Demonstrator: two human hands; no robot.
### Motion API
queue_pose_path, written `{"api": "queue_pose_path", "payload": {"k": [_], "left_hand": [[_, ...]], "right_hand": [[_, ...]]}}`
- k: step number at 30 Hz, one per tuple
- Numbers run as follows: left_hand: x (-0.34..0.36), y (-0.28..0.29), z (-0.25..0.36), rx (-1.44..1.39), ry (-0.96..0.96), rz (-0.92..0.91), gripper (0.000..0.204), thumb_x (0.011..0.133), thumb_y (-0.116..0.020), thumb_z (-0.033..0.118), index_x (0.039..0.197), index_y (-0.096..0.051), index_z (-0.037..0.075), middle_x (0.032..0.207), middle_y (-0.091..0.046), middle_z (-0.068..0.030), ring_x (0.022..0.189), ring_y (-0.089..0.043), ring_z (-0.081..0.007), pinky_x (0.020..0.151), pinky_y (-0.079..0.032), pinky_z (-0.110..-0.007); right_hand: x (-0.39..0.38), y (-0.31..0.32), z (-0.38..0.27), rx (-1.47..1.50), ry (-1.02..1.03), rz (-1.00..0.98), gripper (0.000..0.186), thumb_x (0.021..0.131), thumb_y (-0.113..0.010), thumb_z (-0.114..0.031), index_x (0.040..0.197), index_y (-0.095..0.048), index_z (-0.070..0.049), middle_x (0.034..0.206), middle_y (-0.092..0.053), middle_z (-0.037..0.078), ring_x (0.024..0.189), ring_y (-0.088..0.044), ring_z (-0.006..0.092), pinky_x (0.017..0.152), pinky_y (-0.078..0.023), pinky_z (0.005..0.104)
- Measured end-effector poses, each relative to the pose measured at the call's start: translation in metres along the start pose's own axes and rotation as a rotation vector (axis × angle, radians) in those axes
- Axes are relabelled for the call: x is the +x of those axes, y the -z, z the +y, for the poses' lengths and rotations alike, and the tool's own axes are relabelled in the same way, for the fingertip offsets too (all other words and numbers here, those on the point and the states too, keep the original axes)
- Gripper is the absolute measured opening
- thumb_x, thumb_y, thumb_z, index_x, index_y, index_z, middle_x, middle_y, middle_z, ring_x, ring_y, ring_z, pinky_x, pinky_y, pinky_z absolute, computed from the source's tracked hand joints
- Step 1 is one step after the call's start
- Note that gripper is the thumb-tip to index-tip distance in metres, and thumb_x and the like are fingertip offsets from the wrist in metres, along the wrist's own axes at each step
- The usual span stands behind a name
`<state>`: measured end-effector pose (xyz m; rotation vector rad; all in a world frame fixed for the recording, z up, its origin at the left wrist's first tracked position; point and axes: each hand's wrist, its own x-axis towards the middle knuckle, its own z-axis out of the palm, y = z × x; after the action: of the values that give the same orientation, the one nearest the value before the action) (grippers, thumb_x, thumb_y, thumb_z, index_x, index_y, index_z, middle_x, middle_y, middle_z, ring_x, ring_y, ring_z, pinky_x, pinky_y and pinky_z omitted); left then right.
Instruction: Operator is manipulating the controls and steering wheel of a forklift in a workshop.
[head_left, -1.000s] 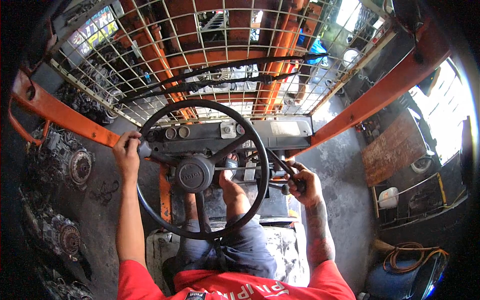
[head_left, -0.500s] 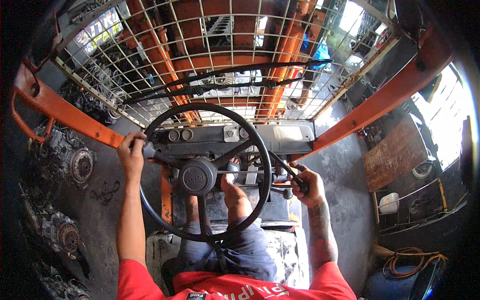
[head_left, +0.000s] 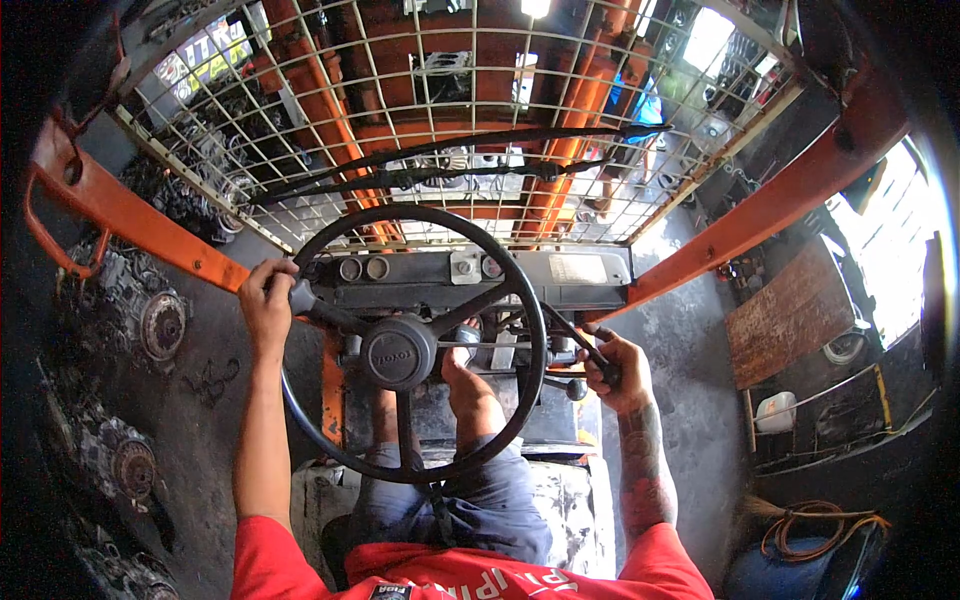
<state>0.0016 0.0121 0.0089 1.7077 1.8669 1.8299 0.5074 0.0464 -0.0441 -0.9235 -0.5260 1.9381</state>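
The left hand (head_left: 267,300), at the left of the frame, has its fingers bent over the grey spinner knob (head_left: 302,297) on the rim of the black steering wheel (head_left: 396,352). A knob like this probably lets one hand turn the whole wheel, which would explain why only the left hand is on it. The wheel fills the centre of the frame, its hub above the lap.

Right of centre, the right hand (head_left: 620,370) is wrapped around the black grip of a control lever (head_left: 590,348); how the hidden fingers close underneath, I cannot tell. The lever slants down toward the right from behind the wheel, so its grip sits within easy reach of the seated person's bent arm. Just beside that hand, a second, round-knobbed lever (head_left: 577,389) stands unheld.

Beyond the wheel lies the dark dashboard (head_left: 420,292), its gauges (head_left: 350,270) facing the seat, likely so they can be read through the rim. Across the top stretches a wire mesh guard (head_left: 432,100), presumably there to shield the driver, with orange uprights behind it. Grimy engine parts (head_left: 163,326) lie on the floor at the left.
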Motion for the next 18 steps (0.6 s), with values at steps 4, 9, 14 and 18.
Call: {"api": "queue_pose_path", "payload": {"k": [4, 9, 14, 18], "left_hand": [[-0.001, 0.000, 0.007, -0.006, 0.007, -0.017, 0.017, 0.086, -0.054, 0.007, 0.086, -0.068, -0.003, 0.079, -0.066, -0.0065, 0.071, -0.061, -0.0142, 0.066, -0.046, -0.029], [-0.001, -0.001, 0.012, 0.018, 0.027, -0.001, 0.017, 0.086, -0.053, 0.006, 0.086, -0.068, -0.003, 0.078, -0.065, -0.0061, 0.070, -0.061, -0.0137, 0.065, -0.045, -0.028], [-0.001, -0.001, 0.007, 0.033, 0.022, 0.001, 0.018, 0.086, -0.053, 0.007, 0.086, -0.068, -0.002, 0.076, -0.065, -0.0056, 0.069, -0.061, -0.0135, 0.064, -0.045, -0.027], [-0.001, -0.003, 0.002, 0.010, -0.001, 0.021, 0.016, 0.086, -0.055, 0.007, 0.084, -0.068, -0.001, 0.074, -0.065, -0.0034, 0.067, -0.057, -0.0112, 0.062, -0.042, -0.026]], "right_hand": [[0.000, -0.002, 0.000, 0.028, 0.037, -0.033, 0.033, 0.096, -0.044, -0.010, 0.129, -0.046, -0.007, 0.081, -0.062, 0.014, 0.048, -0.051, 0.0147, 0.035, -0.036, 0.0241], [0.001, 0.000, 0.000, -0.008, 0.012, -0.009, 0.028, 0.104, -0.041, -0.021, 0.127, -0.048, -0.006, 0.082, -0.062, 0.014, 0.048, -0.053, 0.0140, 0.034, -0.036, 0.0237], [0.001, 0.000, 0.001, -0.013, 0.024, -0.032, 0.031, 0.106, -0.039, -0.028, 0.125, -0.050, -0.006, 0.082, -0.062, 0.013, 0.048, -0.053, 0.0138, 0.034, -0.036, 0.0240], [0.003, 0.002, 0.001, 0.000, 0.021, -0.023, 0.030, 0.106, -0.039, -0.028, 0.125, -0.049, -0.008, 0.083, -0.061, 0.013, 0.048, -0.052, 0.0140, 0.034, -0.036, 0.0239]]}}
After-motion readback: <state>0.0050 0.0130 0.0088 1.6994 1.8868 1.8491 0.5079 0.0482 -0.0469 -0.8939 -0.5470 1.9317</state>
